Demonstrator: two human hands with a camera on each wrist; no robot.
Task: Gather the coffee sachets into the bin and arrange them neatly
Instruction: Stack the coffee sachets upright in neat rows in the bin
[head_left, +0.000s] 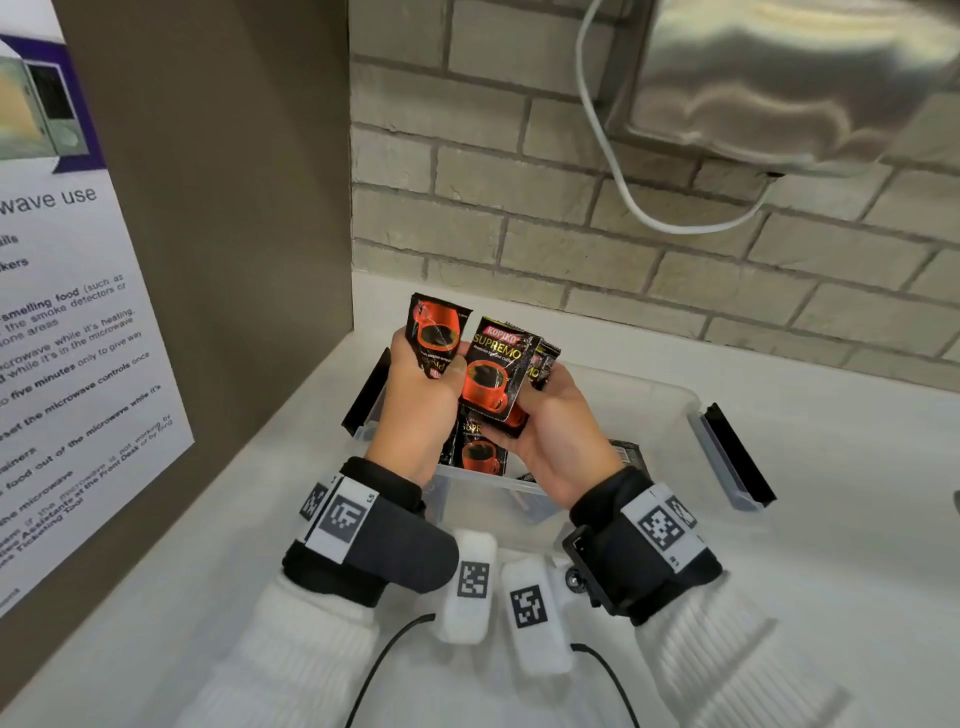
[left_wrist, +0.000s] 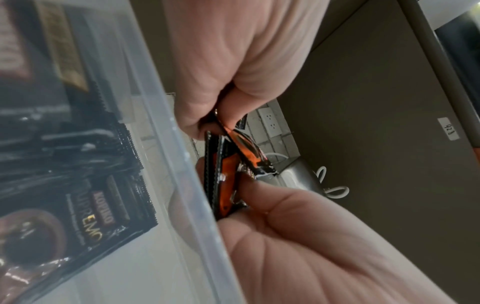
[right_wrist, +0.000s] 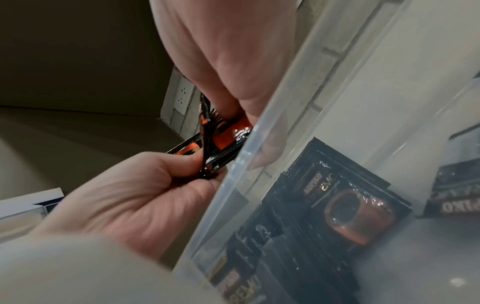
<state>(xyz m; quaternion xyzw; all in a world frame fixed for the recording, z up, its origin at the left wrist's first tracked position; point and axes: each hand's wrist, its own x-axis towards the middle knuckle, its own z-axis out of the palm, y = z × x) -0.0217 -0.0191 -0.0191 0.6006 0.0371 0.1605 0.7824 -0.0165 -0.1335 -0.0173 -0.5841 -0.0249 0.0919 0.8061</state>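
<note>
Over the clear plastic bin (head_left: 670, 415) both hands hold black-and-orange coffee sachets. My left hand (head_left: 423, 392) pinches one sachet (head_left: 435, 330) turned upside down. My right hand (head_left: 550, 436) grips a small stack of sachets (head_left: 493, 371), the front one reading "Supremo". More sachets (head_left: 475, 452) lie on the bin's floor below the hands, also seen through the bin wall (left_wrist: 166, 144) as a flat sachet (left_wrist: 85, 214) and through the wall (right_wrist: 259, 164) as another sachet (right_wrist: 345, 209). In the wrist views the held sachets (left_wrist: 228, 176) (right_wrist: 223, 139) sit edge-on between the two hands.
The bin stands on a white counter (head_left: 831, 597) in a corner, a brick wall (head_left: 571, 208) behind and a brown panel (head_left: 218, 234) with a poster on the left. Black clip handles (head_left: 737, 452) flank the bin. A metal appliance (head_left: 789, 78) with a white cable hangs above.
</note>
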